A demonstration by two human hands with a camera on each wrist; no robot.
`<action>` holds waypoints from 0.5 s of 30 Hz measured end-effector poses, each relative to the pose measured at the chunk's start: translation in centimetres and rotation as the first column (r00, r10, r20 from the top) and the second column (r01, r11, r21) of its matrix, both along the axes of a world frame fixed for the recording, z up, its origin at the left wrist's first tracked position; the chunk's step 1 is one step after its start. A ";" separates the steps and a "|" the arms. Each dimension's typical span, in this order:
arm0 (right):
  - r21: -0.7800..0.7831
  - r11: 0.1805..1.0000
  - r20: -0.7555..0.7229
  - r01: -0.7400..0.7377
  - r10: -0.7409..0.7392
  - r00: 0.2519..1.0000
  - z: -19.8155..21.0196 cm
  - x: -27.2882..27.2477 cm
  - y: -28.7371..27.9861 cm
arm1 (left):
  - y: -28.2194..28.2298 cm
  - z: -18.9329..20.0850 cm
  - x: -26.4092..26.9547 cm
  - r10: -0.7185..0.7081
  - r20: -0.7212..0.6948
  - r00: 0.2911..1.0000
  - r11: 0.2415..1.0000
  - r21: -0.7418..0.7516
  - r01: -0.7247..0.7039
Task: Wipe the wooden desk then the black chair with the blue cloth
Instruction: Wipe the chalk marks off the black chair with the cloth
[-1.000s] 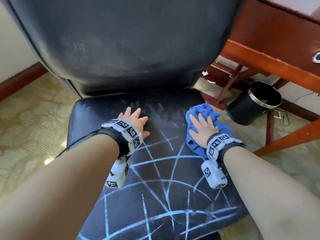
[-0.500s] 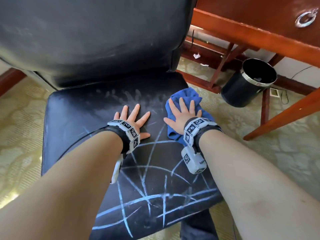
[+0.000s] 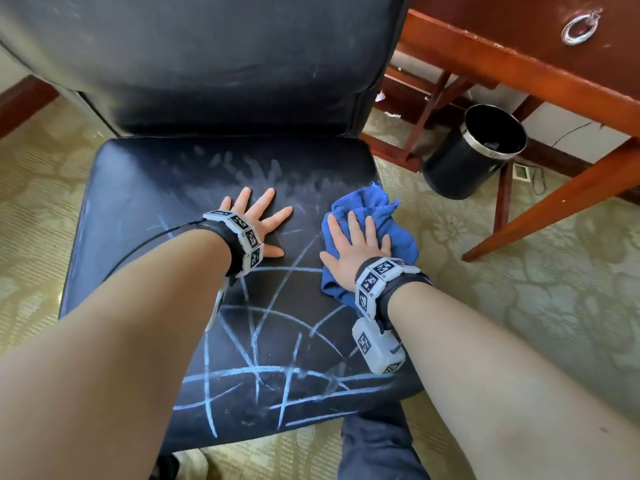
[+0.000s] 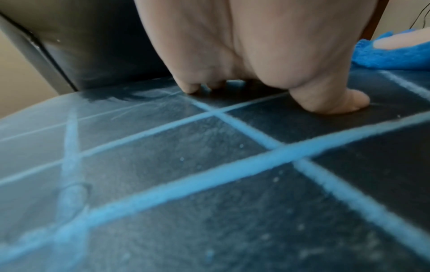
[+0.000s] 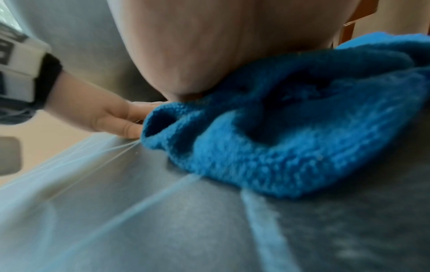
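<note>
Your right hand (image 3: 358, 249) presses flat, fingers spread, on the one blue cloth (image 3: 398, 233). Your left hand (image 3: 258, 225) rests splayed on the one black chair (image 3: 145, 188)

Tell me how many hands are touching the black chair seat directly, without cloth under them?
1. The left hand lies flat and bare on the black leather chair seat. The right hand presses on the crumpled blue cloth at the seat's right edge.

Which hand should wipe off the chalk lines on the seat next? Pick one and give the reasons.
Right. The right hand already presses flat on the blue cloth at the seat's right edge, with chalk lines just in front of it. The left hand rests bare on the seat and probably only braces.
</note>
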State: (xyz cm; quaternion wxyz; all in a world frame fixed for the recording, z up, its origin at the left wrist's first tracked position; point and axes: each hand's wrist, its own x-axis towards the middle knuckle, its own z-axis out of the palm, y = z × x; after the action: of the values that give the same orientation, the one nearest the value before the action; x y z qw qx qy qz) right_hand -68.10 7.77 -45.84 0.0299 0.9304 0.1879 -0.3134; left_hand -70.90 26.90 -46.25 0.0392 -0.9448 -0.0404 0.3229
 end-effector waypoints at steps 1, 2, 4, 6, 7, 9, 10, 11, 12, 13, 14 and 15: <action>0.008 1.000 -0.004 -0.001 0.001 1.000 0.1 -0.7 -0.2 | -0.1 0.2 0.0 -0.017 -0.007 1.000 1.000 0.004 0.017; 0.023 1.000 -0.007 -0.007 0.007 1.000 0.2 -1.5 -0.4 | -0.2 0.5 0.0 -0.032 -0.016 0.999 0.999 0.009 0.032; 0.069 0.997 -0.007 -0.036 0.036 0.999 0.4 -2.7 -1.1 | -0.6 1.3 0.1 -0.035 -0.039 0.999 0.999 -0.008 0.035; 0.137 0.989 -0.002 -0.056 0.057 0.998 0.4 -2.9 -2.4 | -1.3 2.2 0.3 0.002 -0.041 0.999 0.998 -0.060 -0.005; 0.170 0.985 0.006 -0.042 0.042 0.999 0.2 -2.5 -3.2 | -1.9 2.5 0.3 0.023 -0.022 0.999 0.996 -0.084 -0.025; 0.209 0.977 0.026 0.046 -0.053 0.998 -0.2 -1.0 -4.7 | -3.6 2.8 0.0 0.046 0.042 0.998 0.993 -0.110 -0.041; 0.228 0.968 0.024 0.106 -0.114 0.993 -0.4 0.0 -5.3 | -4.5 2.7 -0.3 0.045 0.060 0.997 0.992 -0.117 -0.038; 0.256 0.954 0.006 0.158 -0.165 0.986 -0.5 1.0 -5.9 | -5.5 2.5 -0.6 0.034 0.061 0.998 0.992 -0.120 -0.026; 0.290 0.938 -0.016 0.193 -0.196 0.980 -0.7 1.9 -6.4 | -6.4 2.2 -0.8 0.016 0.047 0.999 0.994 -0.110 -0.010; 0.329 0.919 -0.036 0.216 -0.216 0.976 -0.8 2.6 -6.8 | -7.2 1.9 -1.0 -0.003 0.030 1.000 0.996 -0.089 0.005; 0.371 0.898 -0.052 0.236 -0.234 0.971 -1.1 3.0 -7.1 | -7.7 1.5 -1.3 -0.016 0.019 1.000 0.998 -0.063 0.018; 0.411 0.874 -0.063 0.257 -0.255 0.965 -1.4 3.1 -7.4 | -8.1 1.2 -1.6 -0.023 0.016 1.000 0.999 -0.040 0.023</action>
State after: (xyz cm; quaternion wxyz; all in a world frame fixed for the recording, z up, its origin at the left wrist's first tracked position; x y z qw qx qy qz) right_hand -65.01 0.40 -47.22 -0.2111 0.9309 0.1257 -0.2704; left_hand -72.47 18.82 -45.07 0.0236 -0.9483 -0.0234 0.3156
